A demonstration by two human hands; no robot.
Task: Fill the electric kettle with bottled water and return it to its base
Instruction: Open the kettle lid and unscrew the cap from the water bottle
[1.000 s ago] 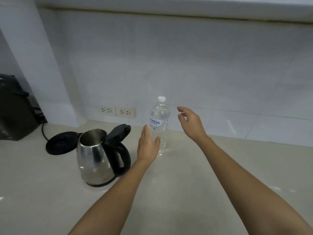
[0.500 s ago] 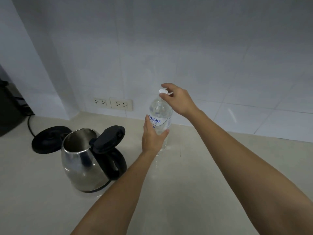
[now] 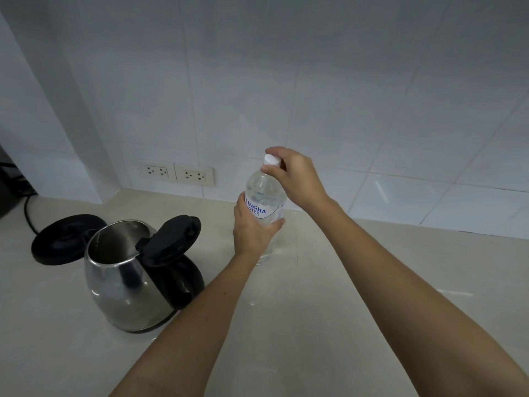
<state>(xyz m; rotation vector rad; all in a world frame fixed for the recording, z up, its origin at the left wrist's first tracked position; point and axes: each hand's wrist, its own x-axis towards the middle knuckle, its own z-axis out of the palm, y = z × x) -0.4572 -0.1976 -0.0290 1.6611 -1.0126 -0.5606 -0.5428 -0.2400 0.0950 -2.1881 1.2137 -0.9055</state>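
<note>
A clear water bottle (image 3: 266, 193) with a blue-lettered label stands upright on the pale counter (image 3: 329, 296). My left hand (image 3: 252, 233) grips its body below the label. My right hand (image 3: 297, 176) pinches the white cap (image 3: 271, 160) with thumb and fingers. To the left stands the steel electric kettle (image 3: 126, 287) with its black lid (image 3: 171, 239) flipped open and its black handle facing my left forearm. Its round black base (image 3: 63, 239) lies behind it to the left, with nothing on it.
Two wall sockets (image 3: 179, 174) sit low on the white tiled wall behind the kettle. A black cord (image 3: 28, 213) runs from the base toward a dark appliance (image 3: 5, 196) at the far left edge.
Both hands reached the bottle: the left closed around its body and the right came onto the cap. The view has tilted down and closer.
</note>
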